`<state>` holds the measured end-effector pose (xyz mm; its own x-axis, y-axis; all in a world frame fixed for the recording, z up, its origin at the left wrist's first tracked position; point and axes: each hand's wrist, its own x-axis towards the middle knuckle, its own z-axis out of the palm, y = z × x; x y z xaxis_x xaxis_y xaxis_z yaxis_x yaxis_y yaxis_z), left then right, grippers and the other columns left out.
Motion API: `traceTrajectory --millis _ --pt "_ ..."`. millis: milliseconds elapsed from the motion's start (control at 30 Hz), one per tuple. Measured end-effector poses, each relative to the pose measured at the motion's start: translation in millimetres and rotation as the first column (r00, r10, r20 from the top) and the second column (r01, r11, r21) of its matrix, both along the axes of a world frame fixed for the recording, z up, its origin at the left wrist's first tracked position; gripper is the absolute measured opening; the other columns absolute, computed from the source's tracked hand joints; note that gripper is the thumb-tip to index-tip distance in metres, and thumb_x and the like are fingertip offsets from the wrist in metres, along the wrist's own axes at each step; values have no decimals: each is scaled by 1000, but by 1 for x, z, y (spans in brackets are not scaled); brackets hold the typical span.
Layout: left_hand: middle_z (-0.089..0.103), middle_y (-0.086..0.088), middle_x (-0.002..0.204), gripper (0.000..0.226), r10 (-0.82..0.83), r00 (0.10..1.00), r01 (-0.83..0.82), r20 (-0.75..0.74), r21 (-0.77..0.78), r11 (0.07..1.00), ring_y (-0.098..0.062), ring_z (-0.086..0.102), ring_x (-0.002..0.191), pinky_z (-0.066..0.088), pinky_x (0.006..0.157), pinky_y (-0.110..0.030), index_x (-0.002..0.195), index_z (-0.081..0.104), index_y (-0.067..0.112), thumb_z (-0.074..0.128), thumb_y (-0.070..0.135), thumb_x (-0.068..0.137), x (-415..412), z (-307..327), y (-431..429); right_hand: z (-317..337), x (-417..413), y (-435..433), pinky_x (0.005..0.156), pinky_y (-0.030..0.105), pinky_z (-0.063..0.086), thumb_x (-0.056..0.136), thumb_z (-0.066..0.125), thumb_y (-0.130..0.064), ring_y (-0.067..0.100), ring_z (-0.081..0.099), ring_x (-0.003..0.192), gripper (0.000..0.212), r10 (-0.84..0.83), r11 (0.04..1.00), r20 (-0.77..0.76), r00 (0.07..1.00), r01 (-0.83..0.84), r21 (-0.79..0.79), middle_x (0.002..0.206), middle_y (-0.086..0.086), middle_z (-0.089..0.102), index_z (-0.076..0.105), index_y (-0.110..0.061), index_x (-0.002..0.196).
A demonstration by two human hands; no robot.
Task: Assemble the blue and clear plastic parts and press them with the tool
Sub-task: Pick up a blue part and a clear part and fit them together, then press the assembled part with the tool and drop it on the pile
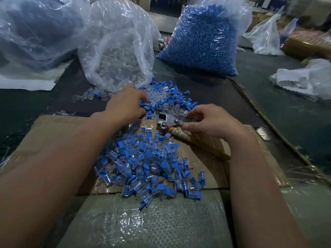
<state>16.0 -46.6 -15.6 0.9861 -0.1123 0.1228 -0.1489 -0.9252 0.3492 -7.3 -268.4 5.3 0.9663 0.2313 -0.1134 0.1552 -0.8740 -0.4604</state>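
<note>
Parts [166, 102], blue and clear, lie loose on the dark mat [250, 97], and the left hand [125, 102] is right in among them. Its fingers curl down into the near edge of the scatter with the tips buried, so I cannot tell whether it pinches a piece.

Over to the right hand [211, 120]: it holds the tool [170, 119], thumb laid along the cloth-wrapped handle [177, 131], fingers curled over the far side, close by the clear pieces. The metal head points left toward the other hand, and that looks deliberate: one hand feeds, the other squeezes, and neither has far to travel.

The tool lies at the far edge of the cardboard [53, 133], between the loose scatter beyond it and the finished pile [148, 163] on the near side. That pile is blue caps seated in clear bodies, heaped where they can simply drop from the head.

Farther back sits the supply. A clear bag [116, 51] opens its mouth straight into the scatter, and well to its right a blue bag [202, 38] stands full.

My read is that this is the picking step, with plenty of stock left to work through. The risk is grabbing two tangled pieces at once, since they look small and slippery.
</note>
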Motion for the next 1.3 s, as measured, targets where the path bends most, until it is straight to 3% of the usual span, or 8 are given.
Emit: traceTrajectory --millis 167,400,633,867,1000,1100,1167,1300 --pt "61 -14 114 27 -26 1000 26 -15 -4 1000 -29 57 103 45 89 -39 111 65 11 66 18 85 3 -1 0 -1 1 1 69 19 36 78 68 -45 6 50 89 44 -18 1000 -1 1000 18 -1 97 -11 54 59 -21 114" --pt "65 -12 110 22 -28 998 26 47 51 998 -29 58 101 48 87 -40 107 68 13 59 10 87 -1 -1 -1 -1 0 3 65 19 37 80 66 -45 7 50 86 42 -20 1000 -8 1000 20 -10 95 -11 53 59 -20 113" --pt "63 -11 114 46 -31 999 33 -30 44 999 -29 55 105 48 88 -40 124 57 18 57 2 81 -1 1 0 -1 -1 5 62 17 35 80 65 -45 7 49 87 42 -23 1000 -28 999 23 -5 96 -11 53 58 -20 115" --pt "56 -4 89 19 -4 999 5 47 -25 1000 -21 49 82 44 71 -34 93 54 19 60 5 80 -6 4 5 -2 1 3 61 14 35 80 65 -45 -3 46 75 40 -17 1000 -21 1000 17 -10 90 -13 51 59 -21 112" --pt "54 7 77 31 -148 986 151 -75 33 988 -17 50 77 49 78 -35 109 62 18 63 8 80 -10 11 2 -2 1 4 63 17 36 81 66 -44 2 49 80 41 -21 1000 -28 999 21 -11 95 -12 53 59 -21 113" --pt "63 -2 88 31 -151 980 165 -131 103 981 -17 51 78 49 79 -32 113 65 15 58 11 83 -9 11 -3 -1 -1 4 71 21 36 81 65 -44 7 50 88 41 -24 999 -24 999 24 -22 96 -11 52 58 -20 114" --pt "66 -6 90 25 -126 981 138 -146 77 987 -18 55 76 48 74 -30 106 68 12 60 11 82 -7 11 -4 -1 -2 5 72 21 36 81 65 -43 8 50 89 42 -26 999 -27 999 26 -21 95 -10 52 58 -20 115" --pt "60 3 71 12 -97 970 103 -222 17 995 -8 53 63 42 54 -22 91 66 12 64 11 80 -1 12 -4 0 -3 7 74 23 37 81 65 -43 9 50 89 43 -36 999 -39 999 36 -21 96 -10 52 58 -20 116"
